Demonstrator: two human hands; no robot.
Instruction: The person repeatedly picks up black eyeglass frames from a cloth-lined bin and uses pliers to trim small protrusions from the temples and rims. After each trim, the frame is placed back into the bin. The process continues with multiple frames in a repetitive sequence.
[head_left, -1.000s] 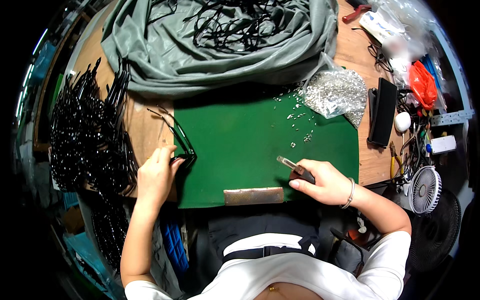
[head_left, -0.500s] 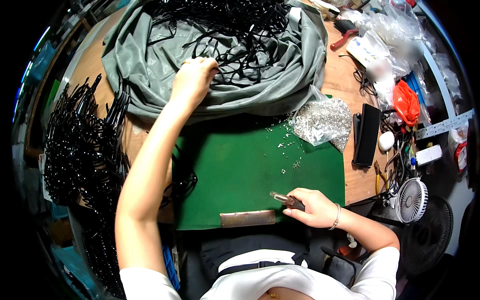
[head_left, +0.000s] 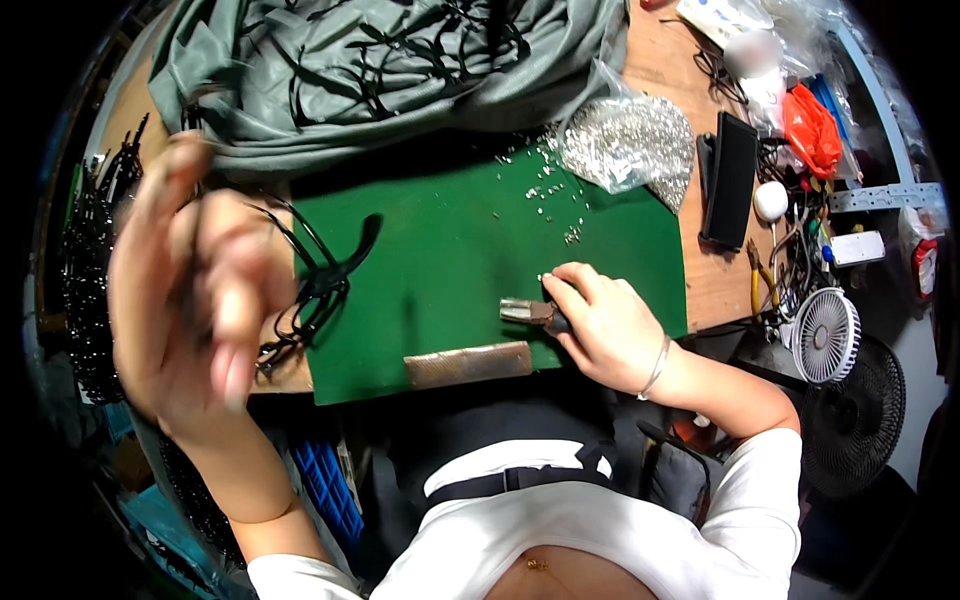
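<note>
My left hand (head_left: 200,270) is raised at the left, close to the camera and smeared by motion. Its fingers are curled, with a blurred black strap (head_left: 196,108) passing through them. In my right hand (head_left: 610,325), over the green mat (head_left: 440,260), is a pair of pliers (head_left: 530,312) with the jaws pointing left. A tiny pale piece shows at that hand's index fingertip. Several glossy black straps (head_left: 325,280) lie at the mat's left edge, beside my left hand. More black straps (head_left: 380,70) are spread on the grey-green cloth (head_left: 290,150) at the back.
A clear bag of small silvery pieces (head_left: 630,150) lies at the mat's back right, with loose pieces scattered nearby. A flat metal bar (head_left: 468,365) sits along the front edge. To the right are a black case (head_left: 728,180), yellow-handled pliers (head_left: 762,285), cables and a small white fan (head_left: 826,335).
My left hand has come back from the strap pile on the cloth to the left, nearer the camera. My right hand still holds the pliers. The whole view has shifted.
</note>
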